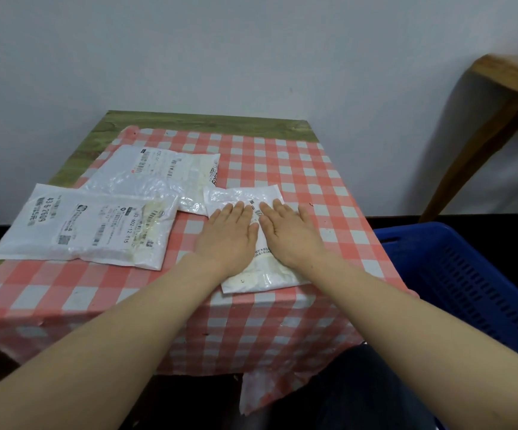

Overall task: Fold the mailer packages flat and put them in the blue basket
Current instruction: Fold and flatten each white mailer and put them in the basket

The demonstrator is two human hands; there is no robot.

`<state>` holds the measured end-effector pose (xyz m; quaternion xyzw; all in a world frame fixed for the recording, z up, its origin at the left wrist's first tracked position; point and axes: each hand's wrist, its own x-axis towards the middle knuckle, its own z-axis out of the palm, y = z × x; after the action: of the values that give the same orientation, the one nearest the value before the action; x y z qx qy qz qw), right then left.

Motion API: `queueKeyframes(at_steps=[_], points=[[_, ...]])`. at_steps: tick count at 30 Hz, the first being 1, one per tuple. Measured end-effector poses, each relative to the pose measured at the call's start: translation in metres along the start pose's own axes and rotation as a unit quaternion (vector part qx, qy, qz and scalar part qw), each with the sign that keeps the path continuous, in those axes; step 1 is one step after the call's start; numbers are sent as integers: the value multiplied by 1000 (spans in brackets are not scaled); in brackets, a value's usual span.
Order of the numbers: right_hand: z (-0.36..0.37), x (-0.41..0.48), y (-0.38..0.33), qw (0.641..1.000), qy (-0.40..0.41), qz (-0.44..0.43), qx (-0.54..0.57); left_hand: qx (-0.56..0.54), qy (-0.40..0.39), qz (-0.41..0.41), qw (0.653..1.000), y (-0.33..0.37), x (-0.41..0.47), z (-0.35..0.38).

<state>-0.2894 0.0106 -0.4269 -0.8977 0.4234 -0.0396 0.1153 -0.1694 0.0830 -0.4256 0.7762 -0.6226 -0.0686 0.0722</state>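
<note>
both forearms reached in from 6 o'clock over the near edge of the table (65,293), which carried a red-and-white checked cloth. the left hand (226,234) and the right hand (292,234) lay side by side, palms down, fingers straight, pressing the small white mailer (251,274); each grip was flat and spread, holding nothing. the mailer lay directly beneath both hands, its long axis running from 6 to 12 o'clock, crinkled and glossy, with printed text between the hands. neither hand was nearer; a fold along that axis appears the likely next move. the blue basket (468,274) stood off the table at 3 o'clock, nearer the right hand. a larger labelled mailer (81,228) lay at 9 o'clock, and a third mailer (158,172) at 11 o'clock, both unfolded.
</note>
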Motion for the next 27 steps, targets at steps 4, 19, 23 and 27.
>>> queueKeyframes(at_steps=[4, 19, 23, 27], points=[[-6, -6, -4, 994, 8, 64, -85, 5, 5, -7, 1000, 0, -2, 2], [-83, 15, -1, 935, -4, 15, 355, -3, 188, -3, 982, 17, -16, -27], [-58, 14, 3, 985, 99, 52, 133, 10, 175, -10, 984, 13, -4, -25], [-29, -6, -3, 992, 31, 69, 105, 26, 72, -32, 997, 11, 15, -21]])
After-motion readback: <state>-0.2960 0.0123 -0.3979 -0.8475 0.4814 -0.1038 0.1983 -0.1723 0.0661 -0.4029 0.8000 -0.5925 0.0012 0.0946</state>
